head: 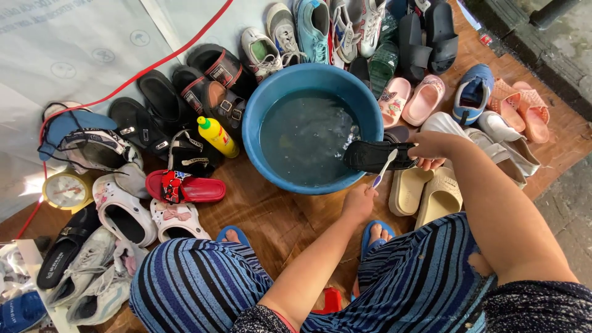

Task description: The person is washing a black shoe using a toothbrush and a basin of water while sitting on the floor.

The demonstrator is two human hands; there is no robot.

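Note:
A round blue basin (259, 105) of cloudy water stands in front of my knees. My right hand (431, 148) grips a black slipper (376, 155) by one end and holds it level over the basin's right rim. My left hand (359, 202) is just below it, closed on the handle of a white toothbrush (383, 168). The brush slants up, and its head rests against the slipper's side.
Many shoes ring the basin: black sandals (185, 92) at left, sneakers (314, 28) at the top, pink slippers (410, 98) and beige slides (425, 194) at right. A yellow bottle (217, 137), a red sandal (185, 188) and a small clock (66, 190) lie left.

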